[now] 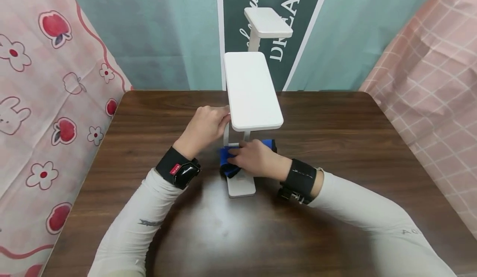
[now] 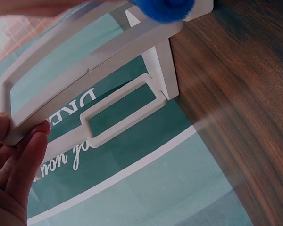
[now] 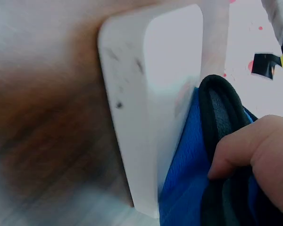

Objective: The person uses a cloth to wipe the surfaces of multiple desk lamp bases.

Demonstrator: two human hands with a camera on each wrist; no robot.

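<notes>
A white tiered stand (image 1: 253, 90) rises near the middle of the table, with a larger front platform and a smaller one behind. My left hand (image 1: 205, 128) pinches the edge of the front platform between thumb and fingers, as the left wrist view shows (image 2: 19, 165). Down at the white base (image 1: 241, 188), my right hand (image 1: 257, 159) grips a folded blue cloth (image 1: 225, 155) with black edging. The right wrist view has the cloth (image 3: 181, 183) against the base (image 3: 127, 117), which bears small dark marks. Part of the cloth is hidden under the right hand.
The brown wooden table (image 1: 335, 144) runs beneath the stand. Behind it hangs a teal curtain (image 1: 149, 32) with a dark lettered panel. Patterned pink fabrics hang on the left (image 1: 41, 103) and right (image 1: 439, 82). The smaller platform (image 1: 270, 22) stands higher at the back.
</notes>
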